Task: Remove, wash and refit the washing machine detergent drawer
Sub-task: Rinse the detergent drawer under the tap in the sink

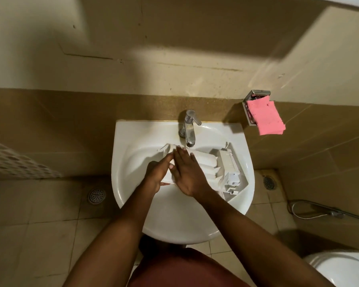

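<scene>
The white plastic detergent drawer [214, 165] lies across the bowl of a white sink [133, 141], its front panel at the right. My left hand [157, 175] grips the drawer's left end from the near side. My right hand [188, 172] lies flat on top of the drawer with fingers stretched toward the tap. The chrome tap [188, 129] stands at the back of the sink, its spout just above the drawer. The middle of the drawer is hidden under my hands.
A pink cloth [265, 118] hangs from a metal holder on the wall at the right. A white perforated basket [15, 162] is at the left. Floor drains [96, 195] sit on both sides. A toilet rim [344, 266] and a spray hose [327, 212] are at the lower right.
</scene>
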